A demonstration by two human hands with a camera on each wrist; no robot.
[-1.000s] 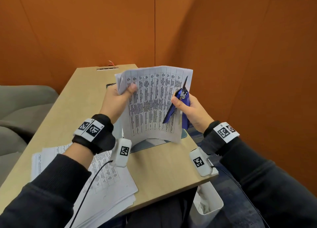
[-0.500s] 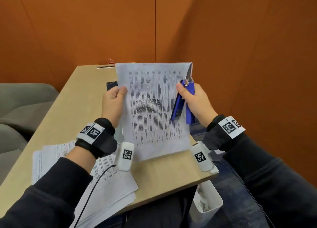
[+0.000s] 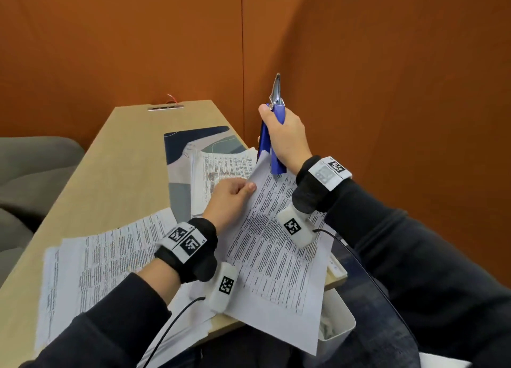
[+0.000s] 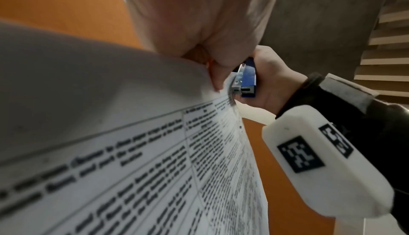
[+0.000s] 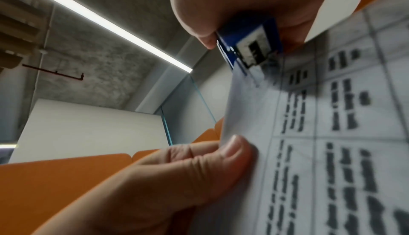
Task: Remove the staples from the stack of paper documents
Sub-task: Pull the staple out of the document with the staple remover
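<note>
My left hand point(image 3: 231, 199) pinches the upper left edge of a printed document point(image 3: 276, 257) that slopes down over the table's near right corner. In the left wrist view the same document point(image 4: 137, 151) fills the lower left, and the right wrist view shows the thumb point(image 5: 232, 153) pressed on the sheet point(image 5: 321, 133). My right hand point(image 3: 284, 138) grips a blue staple remover point(image 3: 272, 135) upright, its metal tip point(image 3: 276, 89) pointing up above the paper's top corner. The remover's blue butt end point(image 4: 246, 81) point(image 5: 252, 46) sits right at the paper's edge.
A loose pile of printed sheets point(image 3: 102, 259) lies at the near left of the wooden table point(image 3: 116, 168). More sheets point(image 3: 221, 171) rest on a patterned mat point(image 3: 188, 146). A white bin point(image 3: 336, 326) stands below the table's right corner. Orange walls close in behind and right.
The document has dropped from upright in front of me to sloping down toward the table. My right hand has lifted the staple remover up and away from the sheet's top corner.
</note>
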